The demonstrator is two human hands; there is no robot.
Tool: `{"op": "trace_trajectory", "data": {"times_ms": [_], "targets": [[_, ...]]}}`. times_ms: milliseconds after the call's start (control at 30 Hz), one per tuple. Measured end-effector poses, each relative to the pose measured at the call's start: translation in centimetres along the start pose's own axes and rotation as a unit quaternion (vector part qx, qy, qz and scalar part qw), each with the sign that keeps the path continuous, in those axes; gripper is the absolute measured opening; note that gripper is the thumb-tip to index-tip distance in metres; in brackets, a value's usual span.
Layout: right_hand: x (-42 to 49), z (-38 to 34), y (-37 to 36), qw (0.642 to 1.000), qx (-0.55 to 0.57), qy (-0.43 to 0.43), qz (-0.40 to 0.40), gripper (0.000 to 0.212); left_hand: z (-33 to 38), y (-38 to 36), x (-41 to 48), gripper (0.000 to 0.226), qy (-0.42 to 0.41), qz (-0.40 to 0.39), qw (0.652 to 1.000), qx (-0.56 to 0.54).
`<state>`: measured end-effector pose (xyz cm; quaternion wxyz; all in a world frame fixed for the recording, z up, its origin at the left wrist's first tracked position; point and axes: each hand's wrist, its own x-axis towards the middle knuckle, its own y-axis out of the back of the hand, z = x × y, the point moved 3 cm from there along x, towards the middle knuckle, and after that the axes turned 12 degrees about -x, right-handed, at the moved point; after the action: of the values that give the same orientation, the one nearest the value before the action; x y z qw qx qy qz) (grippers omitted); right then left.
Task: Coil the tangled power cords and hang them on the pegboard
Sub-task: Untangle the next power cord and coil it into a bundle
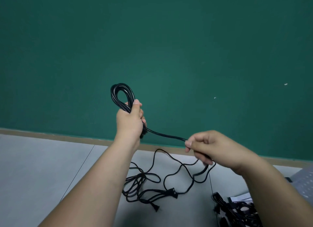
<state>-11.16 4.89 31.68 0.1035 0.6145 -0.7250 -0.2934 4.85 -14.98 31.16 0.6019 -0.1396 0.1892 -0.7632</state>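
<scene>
Two heaps: tangled cords [149, 187] centre, cord pile [237, 209] right; green wall [152, 40] behind.

A person's left hand [131, 120] grips a coiled black power cord [121, 94], its loop standing up above the fist against a green wall [152, 40]. Right of the coil and a little lower, the right hand [213, 147] pinches the free strand [166, 135] running out from the fist. Below the coil, a tangle of black cords [152, 184] lies on the grey floor [42, 159]. Far right of it and lower sits another heap of cords [237, 209] beside a perforated grey panel [304, 181].
</scene>
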Motion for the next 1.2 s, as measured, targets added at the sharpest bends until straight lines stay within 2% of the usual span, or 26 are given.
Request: {"op": "trace_trajectory", "data": {"times_ms": [100, 200, 300, 433, 533, 633, 667, 767, 867, 967, 1100, 1200], "targets": [[-1.6, -2.7, 2.1, 0.994, 0.080, 0.073, 0.022, 0.020, 0.0, 0.1, 0.3, 0.026, -0.039, -0.007, 0.995, 0.087], [-3.3, -5.5, 3.3, 0.984, 0.100, 0.141, 0.052, 0.024, -0.4, -0.7, -0.1, 0.027, -0.040, -0.040, 0.986, 0.159], [-3.3, -6.1, 3.8, 0.967, 0.103, 0.176, 0.150, 0.025, -1.2, -1.6, -1.2, 0.030, -0.009, -0.120, 0.972, 0.203], [-1.3, -3.9, 3.6, 0.942, 0.061, 0.144, 0.297, 0.019, -2.4, -3.2, -4.6, 0.051, 0.082, -0.244, 0.951, 0.169], [-0.4, -2.6, 3.2, 0.924, 0.029, 0.108, 0.367, 0.016, -3.0, -4.2, -6.6, 0.075, 0.158, -0.275, 0.939, 0.136], [0.0, -2.0, 2.9, 0.903, -0.027, 0.072, 0.422, 0.012, -3.7, -4.8, -7.6, 0.086, 0.183, -0.325, 0.919, 0.125], [0.0, -1.9, 2.9, 0.895, -0.042, 0.067, 0.438, 0.010, -4.0, -4.9, -7.9, 0.082, 0.180, -0.346, 0.912, 0.126], [-0.1, -2.0, 2.5, 0.865, -0.118, 0.076, 0.481, 0.007, -4.3, -5.4, -8.8, 0.050, 0.162, -0.406, 0.885, 0.161], [0.0, -1.7, 2.6, 0.847, -0.166, 0.067, 0.501, 0.011, -4.7, -5.3, -9.1, 0.031, 0.170, -0.430, 0.867, 0.186], [0.3, -1.3, 2.6, 0.862, -0.146, 0.044, 0.483, 0.013, -5.0, -5.0, -8.8, 0.024, 0.163, -0.419, 0.869, 0.208], [0.5, -1.1, 1.7, 0.881, -0.146, 0.020, 0.450, 0.020, -5.1, -4.8, -8.7, 0.025, 0.169, -0.382, 0.892, 0.174], [1.1, -0.6, 1.3, 0.899, -0.130, 0.004, 0.418, 0.026, -5.3, -4.7, -8.2, 0.026, 0.158, -0.323, 0.921, 0.150]]}}
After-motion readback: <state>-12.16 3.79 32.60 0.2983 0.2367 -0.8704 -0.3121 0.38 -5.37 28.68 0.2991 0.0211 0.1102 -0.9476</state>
